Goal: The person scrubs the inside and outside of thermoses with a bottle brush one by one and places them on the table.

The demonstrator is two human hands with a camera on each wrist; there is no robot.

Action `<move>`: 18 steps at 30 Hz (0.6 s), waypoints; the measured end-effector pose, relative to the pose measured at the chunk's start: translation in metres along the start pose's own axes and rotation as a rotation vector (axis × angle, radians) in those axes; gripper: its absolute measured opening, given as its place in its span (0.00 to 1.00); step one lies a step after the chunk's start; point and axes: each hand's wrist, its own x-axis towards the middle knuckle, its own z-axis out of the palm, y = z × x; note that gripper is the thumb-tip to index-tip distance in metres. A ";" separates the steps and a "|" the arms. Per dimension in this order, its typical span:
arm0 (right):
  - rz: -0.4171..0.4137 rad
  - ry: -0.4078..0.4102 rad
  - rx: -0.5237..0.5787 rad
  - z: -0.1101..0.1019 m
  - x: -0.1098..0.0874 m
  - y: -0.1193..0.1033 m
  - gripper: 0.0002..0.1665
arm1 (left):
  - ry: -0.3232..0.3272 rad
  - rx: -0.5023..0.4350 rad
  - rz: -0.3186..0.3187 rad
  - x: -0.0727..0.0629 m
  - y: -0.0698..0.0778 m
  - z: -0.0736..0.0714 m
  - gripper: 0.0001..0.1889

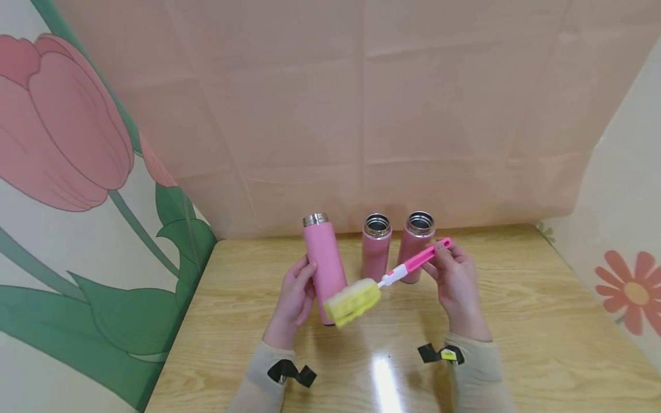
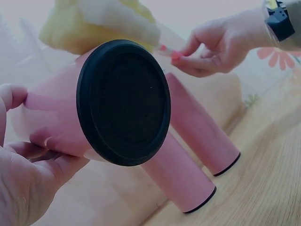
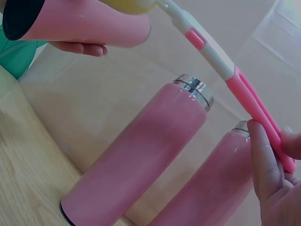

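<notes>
My left hand [image 1: 296,293] grips a pink thermos bottle [image 1: 325,258] around its body, tilted, its steel neck uncovered. In the left wrist view the bottle's black base [image 2: 124,102] faces the camera. With thumb and fingers my right hand [image 1: 455,281] pinches the pink end of a bottle brush [image 1: 413,263]. White plastic joins that handle to a yellow sponge head [image 1: 356,301], which overlaps the held bottle's lower part in the head view. Behind the brush, two more pink bottles stand upright, a middle one [image 1: 376,252] and a right one [image 1: 411,249], both without lids.
All this is over a wooden table [image 1: 232,344]. A pinkish cloth [image 1: 361,115] hangs along the table's back edge. Flower-painted walls flank it, with a large tulip [image 1: 77,120] at left and a red flower [image 1: 635,292] at right.
</notes>
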 end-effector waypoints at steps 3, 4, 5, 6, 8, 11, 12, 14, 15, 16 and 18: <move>0.012 -0.032 -0.019 -0.001 0.000 0.000 0.11 | 0.008 -0.014 0.002 0.000 0.000 0.000 0.29; 0.015 -0.037 -0.033 -0.001 0.000 0.000 0.11 | 0.008 -0.017 0.003 0.001 -0.001 0.000 0.29; 0.017 -0.045 -0.039 -0.001 0.000 0.000 0.11 | 0.007 -0.020 0.004 0.001 -0.001 0.000 0.29; 0.020 -0.052 -0.048 -0.002 0.000 0.001 0.11 | 0.005 -0.023 0.004 0.001 -0.001 0.000 0.28; 0.026 -0.064 -0.065 -0.002 0.001 0.001 0.13 | -0.001 -0.024 0.005 0.001 -0.001 0.001 0.27; 0.024 -0.072 -0.065 -0.002 0.001 0.001 0.12 | -0.017 -0.033 0.008 0.001 -0.001 0.001 0.25; 0.023 -0.071 -0.056 -0.002 0.001 0.001 0.12 | -0.022 -0.036 0.008 0.001 -0.001 0.001 0.24; 0.014 -0.061 -0.015 -0.001 0.002 0.002 0.08 | -0.034 -0.041 0.008 0.000 -0.001 0.001 0.21; 0.010 -0.050 0.009 -0.001 0.002 0.002 0.06 | -0.043 -0.048 0.009 0.000 -0.001 0.001 0.21; 0.007 -0.039 0.039 -0.001 0.002 0.002 0.05 | -0.054 -0.050 0.008 0.000 -0.002 0.002 0.20; 0.002 -0.008 0.093 0.000 0.002 0.002 0.05 | -0.078 -0.050 0.004 -0.002 -0.002 0.002 0.18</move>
